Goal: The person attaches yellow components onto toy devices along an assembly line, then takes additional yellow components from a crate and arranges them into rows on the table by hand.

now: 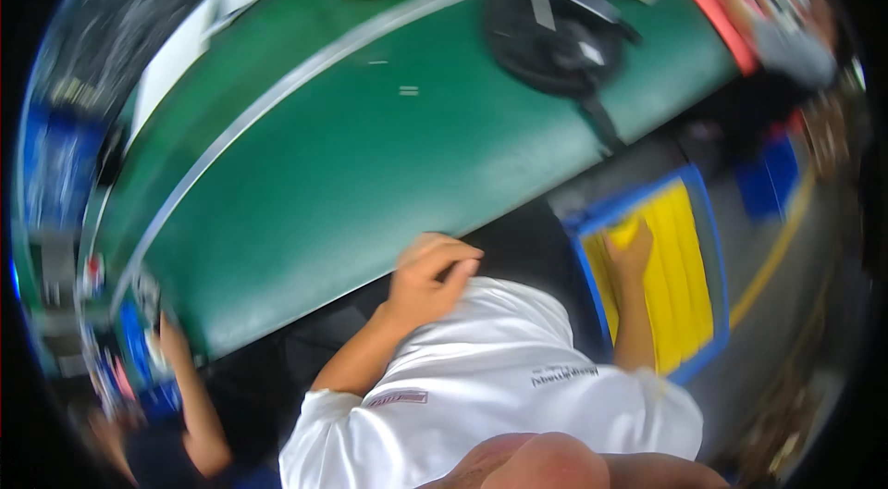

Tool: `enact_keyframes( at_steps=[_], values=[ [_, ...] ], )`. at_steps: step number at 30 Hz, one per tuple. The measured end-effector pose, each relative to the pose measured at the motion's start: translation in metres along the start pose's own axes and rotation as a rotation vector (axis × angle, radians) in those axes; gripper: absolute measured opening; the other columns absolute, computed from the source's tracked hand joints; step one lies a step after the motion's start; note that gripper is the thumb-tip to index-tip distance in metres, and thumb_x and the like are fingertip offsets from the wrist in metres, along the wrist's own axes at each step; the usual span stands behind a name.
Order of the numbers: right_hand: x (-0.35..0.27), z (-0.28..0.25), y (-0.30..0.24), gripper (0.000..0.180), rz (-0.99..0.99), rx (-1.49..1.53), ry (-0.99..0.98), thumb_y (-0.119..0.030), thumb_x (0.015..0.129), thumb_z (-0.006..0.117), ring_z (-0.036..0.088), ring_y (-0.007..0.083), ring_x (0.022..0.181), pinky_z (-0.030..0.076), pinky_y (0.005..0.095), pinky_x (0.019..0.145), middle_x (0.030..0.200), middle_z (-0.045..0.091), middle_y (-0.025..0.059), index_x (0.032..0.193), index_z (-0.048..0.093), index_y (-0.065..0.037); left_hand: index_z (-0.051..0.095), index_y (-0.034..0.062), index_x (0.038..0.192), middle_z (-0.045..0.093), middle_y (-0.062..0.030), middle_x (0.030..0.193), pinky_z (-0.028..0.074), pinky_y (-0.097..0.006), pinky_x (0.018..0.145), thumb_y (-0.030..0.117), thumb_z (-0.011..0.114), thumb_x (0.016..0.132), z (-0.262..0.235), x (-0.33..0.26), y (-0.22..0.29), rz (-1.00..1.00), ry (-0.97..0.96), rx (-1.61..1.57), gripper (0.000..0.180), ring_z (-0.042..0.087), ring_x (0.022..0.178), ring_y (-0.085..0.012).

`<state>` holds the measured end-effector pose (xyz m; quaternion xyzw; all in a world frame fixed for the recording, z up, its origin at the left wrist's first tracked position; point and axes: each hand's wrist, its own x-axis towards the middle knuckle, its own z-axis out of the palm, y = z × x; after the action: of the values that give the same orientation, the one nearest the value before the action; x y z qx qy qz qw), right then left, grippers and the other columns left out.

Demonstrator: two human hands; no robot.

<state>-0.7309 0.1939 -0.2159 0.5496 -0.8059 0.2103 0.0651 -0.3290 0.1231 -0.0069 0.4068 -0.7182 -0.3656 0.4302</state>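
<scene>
A yellow piece [626,231] sits in the right hand [632,255], fingers closed on it, over a blue-rimmed bin [719,262] of yellow strips [678,258]. The left hand [430,278] curls well apart; its grip can't be told. Dark lettering [565,376] marks the white shirt [504,327]. The green tabletop [324,193] bears a black bag [546,40]; a yellow line [772,262] crosses the floor [763,318].

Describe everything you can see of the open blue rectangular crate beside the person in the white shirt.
The open blue rectangular crate looks like plastic, with a rim around its top. It sits on the person's right, near the smooth green tabletop, slanted in this wide view. Inside, long, yellow, soft-looking strips lie side by side along its length, filling most of it. The person's bare right hand reaches in over them; blur hides whether it grips one. What supports the crate is unclear.
</scene>
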Motion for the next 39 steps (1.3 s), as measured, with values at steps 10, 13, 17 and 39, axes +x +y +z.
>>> enact_keyframes(
  at_steps=[10,13,17,39],
  values=[
    [0.055,-0.163,-0.140,0.094,-0.510,0.735,0.246,-0.045,0.049,0.096,0.061,0.0330,0.092,0.049,0.0402,0.083,0.105,0.059,0.0166,0.120,0.050,-0.006,0.016,0.0073,0.153,0.036,-0.0207,0.147,0.033,-0.045,0.112,0.050,0.068,0.086,0.079,0.046,0.024,-0.567,-0.658,-0.875,0.095,0.040,0.135,-0.0334],
    [0.055,-0.150,-0.179,0.079,-0.738,0.685,0.296,-0.042,0.064,0.087,0.062,0.0328,0.093,0.048,0.0443,0.082,0.105,0.060,0.0159,0.120,0.050,-0.001,0.022,0.0140,0.153,0.041,-0.0093,0.144,0.034,-0.036,0.111,0.041,0.079,0.073,0.090,0.040,0.032,-0.727,-0.633,-1.081,0.103,0.043,0.133,-0.0219],
    [0.058,-0.141,-0.215,0.099,-0.777,0.675,0.264,-0.067,0.063,0.079,0.057,0.0340,0.105,0.040,0.0457,0.091,0.121,0.055,0.0171,0.128,0.044,0.000,0.029,0.0064,0.147,0.043,-0.0125,0.135,0.032,-0.033,0.109,0.029,0.080,0.075,0.065,0.036,0.035,-0.589,-0.316,-1.040,0.091,0.040,0.129,-0.0227],
    [-0.016,-0.049,0.052,0.045,-0.099,-0.016,0.115,-0.016,0.090,0.064,0.050,0.0388,0.122,0.034,0.0477,0.107,0.131,0.056,0.0203,0.130,0.054,0.000,0.060,0.0014,0.114,0.069,-0.0119,0.093,0.054,-0.033,0.071,0.042,0.082,0.075,-0.407,0.014,-0.178,-0.717,0.702,0.885,0.061,0.065,0.073,-0.0207]
  ],
)
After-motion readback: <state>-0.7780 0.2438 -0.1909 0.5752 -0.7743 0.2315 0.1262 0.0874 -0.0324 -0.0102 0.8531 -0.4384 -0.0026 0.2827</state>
